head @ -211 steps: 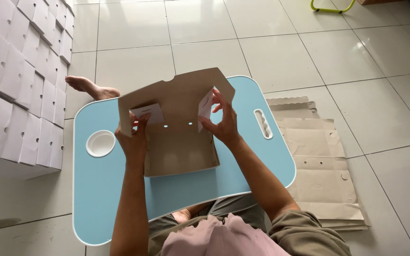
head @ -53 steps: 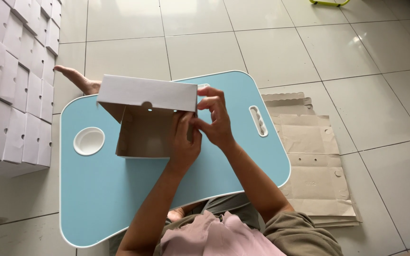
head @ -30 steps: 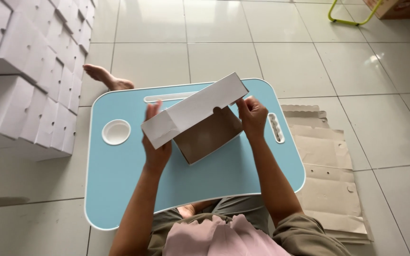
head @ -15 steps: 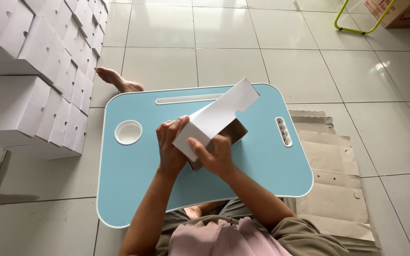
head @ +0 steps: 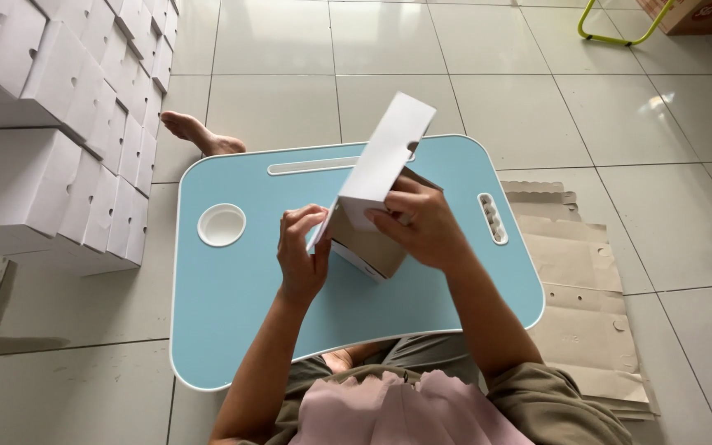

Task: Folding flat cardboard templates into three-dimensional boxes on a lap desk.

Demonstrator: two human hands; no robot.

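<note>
Smooth white card outside, plain brown inside: half-folded box [head: 377, 198], tilted on edge above the rounded pale-blue tabletop [head: 241, 288], lid flap raised. Left hand [head: 302, 255], fingers curled shut on the box's near corner. Right hand [head: 422, 224], fingers wrapped over its open side. Inside of box hidden. Round white cup recess [head: 222, 225] bare. Finished white boxes [head: 51, 124] stacked left; flat brown blanks [head: 578, 288] lay right on the tiled floor.
</note>
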